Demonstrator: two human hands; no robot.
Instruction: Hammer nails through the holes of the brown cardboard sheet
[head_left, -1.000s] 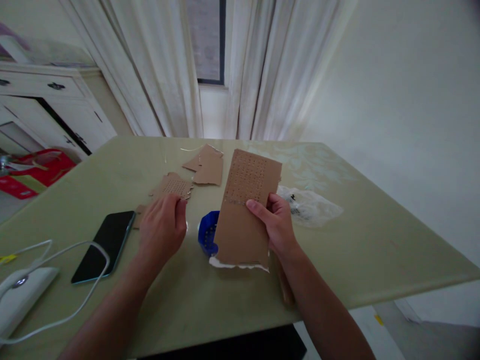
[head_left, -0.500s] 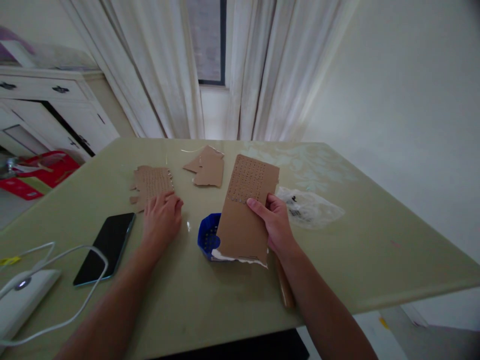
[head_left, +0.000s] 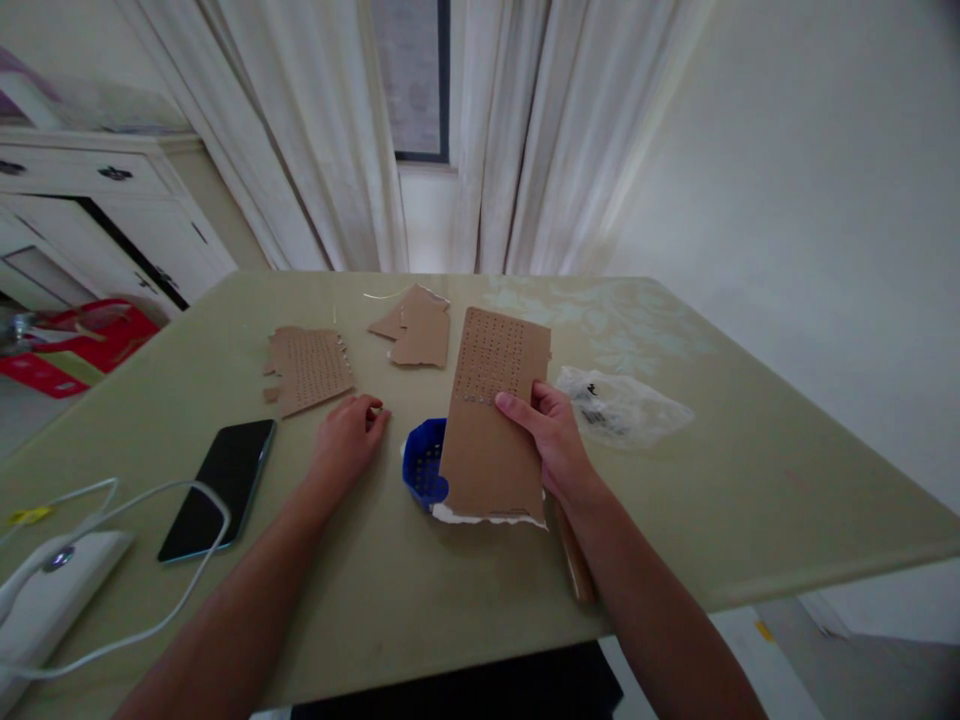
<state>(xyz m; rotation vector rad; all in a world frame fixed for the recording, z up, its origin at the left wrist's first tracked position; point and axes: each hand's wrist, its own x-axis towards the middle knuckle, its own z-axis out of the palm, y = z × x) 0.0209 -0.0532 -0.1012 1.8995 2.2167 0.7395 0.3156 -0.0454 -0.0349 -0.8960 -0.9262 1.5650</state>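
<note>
Partly before the blue basket [head_left: 423, 468], a punched cardboard sheet [head_left: 487, 455] is clamped at one side by the right hand [head_left: 561, 440], presumably leaving its holes [head_left: 491, 355] uncovered; left hand [head_left: 351, 432] curled, grip indiscernible.

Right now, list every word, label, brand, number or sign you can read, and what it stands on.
No text can be read.
Clear plastic bag: dark marks, too small and blurred to read.
Yellow tag at far left: too blurred to read.
Smartphone: dark screen, no lettering visible.
Cardboard sheet in the right hand: holes, no lettering visible.
</note>
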